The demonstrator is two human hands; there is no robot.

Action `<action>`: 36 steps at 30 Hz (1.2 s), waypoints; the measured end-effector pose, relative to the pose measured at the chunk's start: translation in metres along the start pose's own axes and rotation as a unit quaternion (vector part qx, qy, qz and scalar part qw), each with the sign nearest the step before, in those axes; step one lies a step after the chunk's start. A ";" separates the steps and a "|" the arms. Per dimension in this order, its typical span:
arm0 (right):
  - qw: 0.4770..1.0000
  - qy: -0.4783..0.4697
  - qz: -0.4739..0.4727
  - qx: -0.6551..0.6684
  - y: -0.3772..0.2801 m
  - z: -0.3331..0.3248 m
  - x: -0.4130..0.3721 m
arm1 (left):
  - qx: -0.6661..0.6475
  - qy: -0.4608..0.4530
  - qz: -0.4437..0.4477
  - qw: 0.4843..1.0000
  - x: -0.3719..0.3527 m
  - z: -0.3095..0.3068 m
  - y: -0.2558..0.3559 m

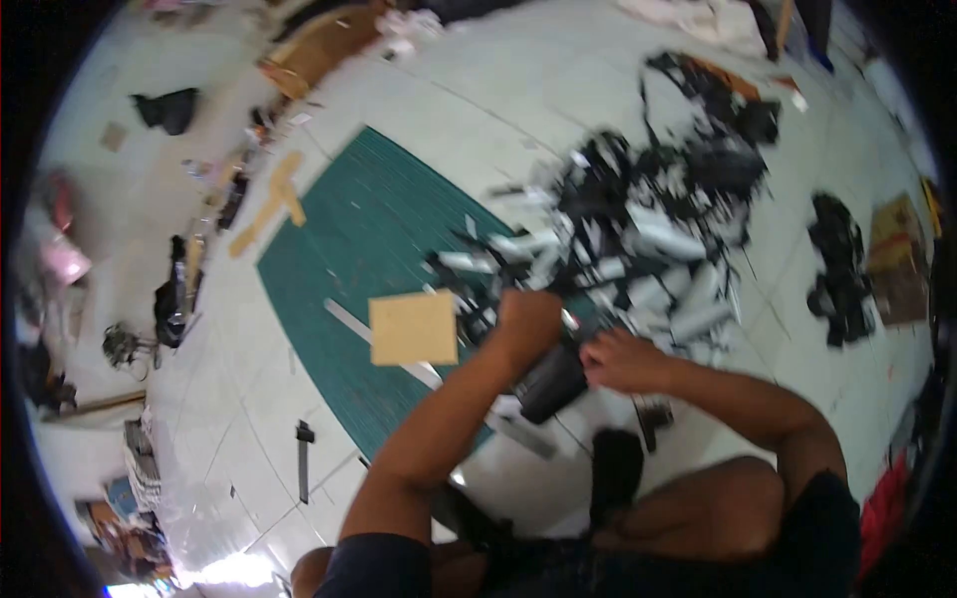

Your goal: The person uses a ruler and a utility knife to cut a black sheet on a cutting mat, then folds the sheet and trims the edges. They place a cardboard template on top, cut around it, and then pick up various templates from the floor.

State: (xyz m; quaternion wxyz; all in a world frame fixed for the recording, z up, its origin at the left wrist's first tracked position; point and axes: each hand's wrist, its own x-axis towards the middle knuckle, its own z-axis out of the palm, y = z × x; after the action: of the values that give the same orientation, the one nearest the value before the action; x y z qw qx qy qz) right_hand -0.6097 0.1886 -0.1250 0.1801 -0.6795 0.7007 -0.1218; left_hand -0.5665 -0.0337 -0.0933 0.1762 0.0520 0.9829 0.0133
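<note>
My left hand (529, 321) reaches over the lower right edge of the green cutting mat (349, 209), at the near side of a pile of black and silvery-grey strips (658, 234). Its fingers are mostly hidden and blurred. Close beside it, my right hand (623, 361) is closed, its fingers curled together at the near edge of the pile; what they hold is too blurred to make out. Just below and between both hands lies a dark, smooth black piece (554, 383). To the left of my left hand, a tan rectangular card (414, 329) lies on the mat over a metal ruler (349, 317).
An L-shaped tan piece (271, 204) lies by the mat's left edge. Black items (839, 269) and a cardboard box (897, 261) stand at the right. A black-headed tool (304, 460) lies on the tiled floor at lower left. My legs are folded close below.
</note>
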 end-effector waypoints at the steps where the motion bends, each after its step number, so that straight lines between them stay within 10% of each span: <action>1: 1.000 0.015 -0.014 -0.016 0.000 -0.001 -0.002 | -0.088 -0.057 -0.043 0.994 -0.001 -0.016 0.005; 7: 0.995 0.096 0.038 -0.004 0.007 0.005 0.002 | -0.383 0.060 -0.150 0.910 -0.025 0.012 0.036; 14: 0.978 0.194 0.079 -0.017 0.016 -0.003 0.012 | -0.335 0.203 -0.164 0.905 -0.041 0.047 0.064; 17: 0.971 0.228 0.072 0.002 0.021 0.001 0.013 | -0.576 0.171 -0.157 0.784 -0.035 0.077 0.055; 23: 0.964 0.245 0.058 0.088 0.024 -0.002 0.019 | -0.599 0.230 -0.111 0.759 -0.039 0.083 0.066; 29: 0.953 0.196 0.099 0.211 0.030 0.022 0.017 | -0.446 0.271 -0.005 0.853 -0.042 0.076 0.059; 36: 0.890 0.190 0.181 0.373 0.031 0.034 0.020 | -0.251 0.403 -0.087 0.876 -0.045 0.094 0.078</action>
State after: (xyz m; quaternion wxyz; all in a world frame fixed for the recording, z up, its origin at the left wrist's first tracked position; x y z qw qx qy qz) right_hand -0.6238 0.1729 -0.1705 0.3030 -0.3878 0.7353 -0.4660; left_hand -0.4841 0.0402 -0.1626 -0.2281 -0.0891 0.9329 0.2641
